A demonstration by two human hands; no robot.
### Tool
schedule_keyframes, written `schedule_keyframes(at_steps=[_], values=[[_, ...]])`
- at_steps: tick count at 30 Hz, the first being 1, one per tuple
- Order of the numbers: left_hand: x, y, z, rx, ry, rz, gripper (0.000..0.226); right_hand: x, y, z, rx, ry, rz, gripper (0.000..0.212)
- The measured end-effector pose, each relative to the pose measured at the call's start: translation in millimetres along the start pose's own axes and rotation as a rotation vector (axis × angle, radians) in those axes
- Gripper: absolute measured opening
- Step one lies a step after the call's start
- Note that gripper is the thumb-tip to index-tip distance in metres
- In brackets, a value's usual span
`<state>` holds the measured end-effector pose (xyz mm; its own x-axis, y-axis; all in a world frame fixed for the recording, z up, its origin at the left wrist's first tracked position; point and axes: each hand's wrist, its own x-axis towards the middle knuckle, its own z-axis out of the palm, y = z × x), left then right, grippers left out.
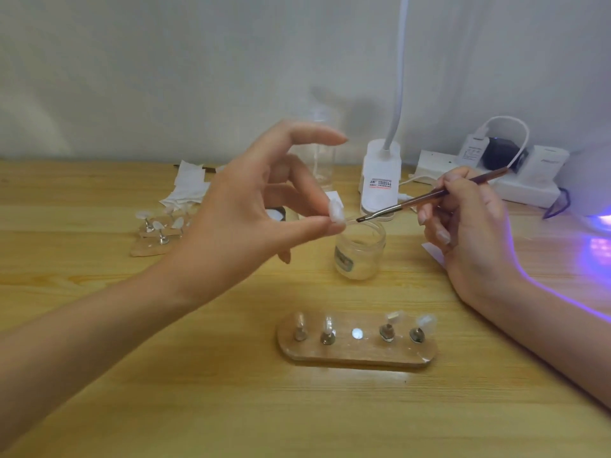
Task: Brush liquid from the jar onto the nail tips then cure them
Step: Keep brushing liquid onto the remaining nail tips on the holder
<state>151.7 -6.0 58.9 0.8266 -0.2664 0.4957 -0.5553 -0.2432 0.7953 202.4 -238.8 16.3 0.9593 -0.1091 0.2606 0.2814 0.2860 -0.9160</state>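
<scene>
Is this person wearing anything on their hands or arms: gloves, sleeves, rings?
No. Both the left hand and the right hand are bare: no gloves, rings, watch or bracelets, and no sleeves reach the visible forearms. The fingernails are fairly long.

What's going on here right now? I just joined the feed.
A person is coating nail tips. The left hand pinches one nail tip in its fingers near the open jar, while the right hand holds a brush with its bristles close to that tip. On the wooden holder in front, four more tips sit on pegs and the middle spot is bare. A purple light glows at the right edge.
</scene>
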Motion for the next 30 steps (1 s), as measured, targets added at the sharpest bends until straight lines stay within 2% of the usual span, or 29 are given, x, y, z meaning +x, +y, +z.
schedule_keyframes(at_steps=[4,12,17,27,30], values=[[11,-24,10,-0.077,0.03,-0.013,0.07,1,2,-1,-0.005,0.027,0.007,0.027],[3,-46,20,-0.126,0.099,0.024,0.063,1,1,-1,-0.014,0.04,0.036,0.025],[-1,-52,22,-0.175,0.1,0.013,0.07,0,0,0,-0.025,0.044,0.044,0.026],[0,-58,22,-0.203,0.097,-0.088,0.08,0,0,1,-0.037,0.008,0.063,0.026],[1,-58,21,-0.166,0.089,-0.115,0.077,-1,1,2,-0.069,-0.024,0.055,0.025]])
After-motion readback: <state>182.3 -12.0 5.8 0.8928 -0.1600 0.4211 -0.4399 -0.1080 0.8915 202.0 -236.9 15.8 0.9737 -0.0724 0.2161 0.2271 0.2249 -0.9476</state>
